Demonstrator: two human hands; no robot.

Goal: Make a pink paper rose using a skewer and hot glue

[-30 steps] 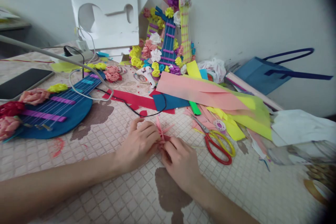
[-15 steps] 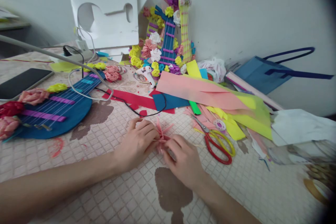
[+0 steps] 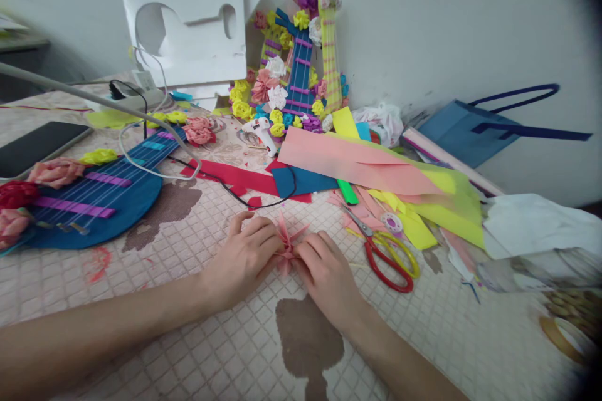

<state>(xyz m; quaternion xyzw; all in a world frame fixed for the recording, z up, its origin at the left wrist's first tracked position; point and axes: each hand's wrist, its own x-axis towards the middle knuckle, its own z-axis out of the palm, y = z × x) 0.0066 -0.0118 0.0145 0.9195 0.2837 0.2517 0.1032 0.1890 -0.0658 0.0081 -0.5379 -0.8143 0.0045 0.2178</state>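
Grid-patterned tablecloth [image 3: 207,351]; pink paper flower [image 3: 287,249] between hands [image 3: 249,254] [image 3: 332,279], both pinching it.

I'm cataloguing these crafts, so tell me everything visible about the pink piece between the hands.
The pink piece is small, thin and paper-like, with narrow pointed strips spreading from a gathered middle, roughly star-shaped. Some strips point away from the person. The left hand and right hand hold it from either side, their fingers hiding part of it. It is over the patterned tablecloth; whether they touch is unclear.
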